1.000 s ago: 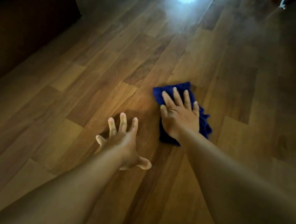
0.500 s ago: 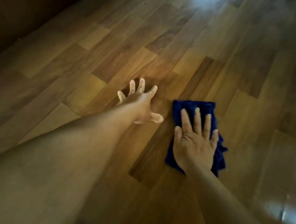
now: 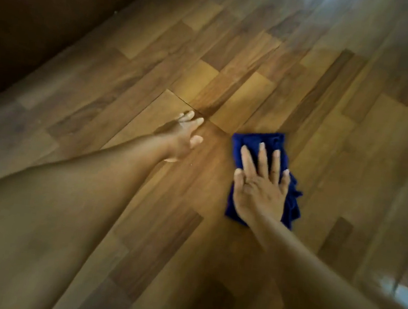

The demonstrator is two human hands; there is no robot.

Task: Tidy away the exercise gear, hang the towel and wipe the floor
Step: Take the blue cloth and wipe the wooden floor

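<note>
My right hand [image 3: 260,187] lay flat with fingers straight and spread on the folded dark-blue cloth [image 3: 259,141], pressing it to the wooden plank floor [image 3: 313,65], while my left hand [image 3: 183,136] braced just beside it on bare boards, fingers straight and holding nothing. To wipe well I judged I should keep the palm's weight even so the soft, rumpled fabric stayed folded and did not bunch at its loose right edge, and work in overlapping strokes along the planks. The floor looked smooth and glossy, in mixed light and dark brown strips.
</note>
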